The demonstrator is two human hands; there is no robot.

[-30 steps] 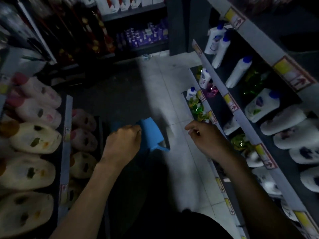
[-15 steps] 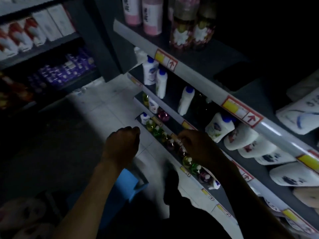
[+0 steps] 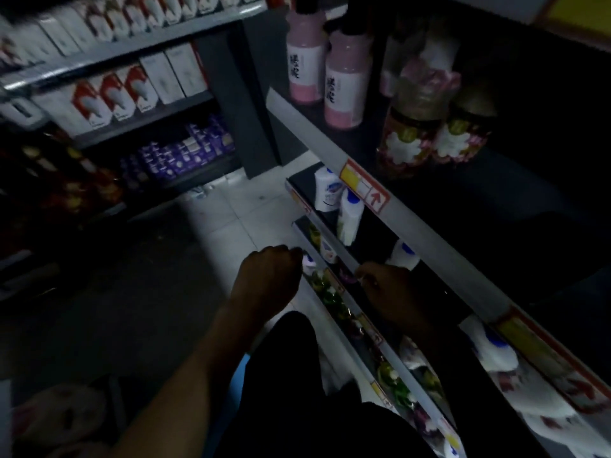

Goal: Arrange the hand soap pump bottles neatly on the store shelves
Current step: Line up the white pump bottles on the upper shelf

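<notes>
It is dim in the aisle. The person leans toward the shelving on the right side of the frame, both arms reaching up from the bottom edge. The left hand [image 3: 269, 276] is balled with its back to us, at the centre, just beside the far end of the lowest shelf; whether anything sits inside the curled fingers I cannot tell. The right hand [image 3: 393, 294] is just right of centre, fingers bent at the front rail of the next shelf up; whether they pinch something is lost in the gloom.

The hand soap pump bottles [image 3: 325, 290], small and greenish, stand in a row along the lowest shelf, running between the two hands and on toward the lower right. Above them are white bottles with blue caps [image 3: 349, 214], some leaning. On the top shelf [image 3: 429, 233], upper centre, two pink bottles [image 3: 345, 81] stand upright, with flowered bottles [image 3: 410, 140] to their right.

Pale floor tiles [image 3: 231, 226] catch light at mid-frame. White boxes [image 3: 132, 90] and purple packs [image 3: 188, 153] fill the shelves at upper left
</notes>
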